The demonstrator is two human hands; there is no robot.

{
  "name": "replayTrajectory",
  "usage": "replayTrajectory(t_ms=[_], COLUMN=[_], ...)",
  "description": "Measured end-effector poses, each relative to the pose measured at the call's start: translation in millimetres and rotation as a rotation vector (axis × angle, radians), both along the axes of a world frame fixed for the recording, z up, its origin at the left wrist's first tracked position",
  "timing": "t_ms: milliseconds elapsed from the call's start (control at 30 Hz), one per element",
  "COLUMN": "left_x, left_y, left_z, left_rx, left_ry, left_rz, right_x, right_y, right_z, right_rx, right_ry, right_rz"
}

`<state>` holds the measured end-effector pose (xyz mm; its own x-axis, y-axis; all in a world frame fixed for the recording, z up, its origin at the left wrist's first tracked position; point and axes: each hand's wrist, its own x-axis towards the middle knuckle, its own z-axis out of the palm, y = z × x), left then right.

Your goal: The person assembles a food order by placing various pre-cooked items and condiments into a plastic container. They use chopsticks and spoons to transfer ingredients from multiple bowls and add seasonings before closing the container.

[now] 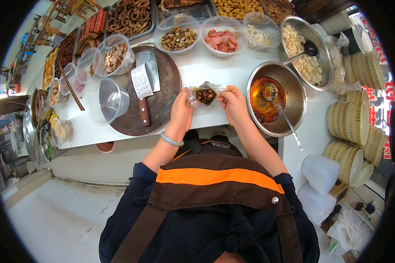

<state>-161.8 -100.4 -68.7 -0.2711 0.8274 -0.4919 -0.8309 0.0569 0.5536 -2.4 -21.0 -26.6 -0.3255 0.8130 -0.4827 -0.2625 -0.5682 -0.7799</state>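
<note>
Left hand (182,110), palm turned inward, and right hand (234,104), half curled, grip opposite edges of a clear plastic bag (194,96) of dark brown food (205,95), just right of the round chopping board (169,81). Both reach forward, close together

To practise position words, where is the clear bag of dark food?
In the head view, above centre, the clear bag is held between the left hand and right hand, right of the round board.

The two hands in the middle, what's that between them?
In the head view, a clear bag of dark brown food is between the left hand and right hand, both gripping it.
</note>
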Motion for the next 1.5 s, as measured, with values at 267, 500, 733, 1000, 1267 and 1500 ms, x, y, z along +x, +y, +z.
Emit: replayTrajectory(t_ms=[267, 500, 733, 1000, 1267, 1500], left_x=[11, -15, -21, -5, -36, -9], left_y=[-5, 1, 26, 42, 37, 24], left_z=[7, 47, 76, 94, 63, 27], left_rx=[-0.222, 0.074, 0.134, 0.280, 0.255, 0.236], left_ry=[0.960, 1.507, 1.392, 1.224, 1.160, 1.134], left_rz=[-0.120, -0.026, -0.118, -0.294, -0.192, -0.448], right_x=[-4, 2, -4, -44, -40, -44], right_y=[2, 6, 9, 13, 29, 32], right_z=[22, 36, 38, 37, 44, 41], right_rx=[0.072, 0.163, 0.249, 0.696, 0.445, 0.339], right_ry=[-0.088, -0.109, -0.151, -0.719, -0.501, -0.382], right_rz=[0.032, 0.093, 0.228, 0.471, 0.438, 0.403])
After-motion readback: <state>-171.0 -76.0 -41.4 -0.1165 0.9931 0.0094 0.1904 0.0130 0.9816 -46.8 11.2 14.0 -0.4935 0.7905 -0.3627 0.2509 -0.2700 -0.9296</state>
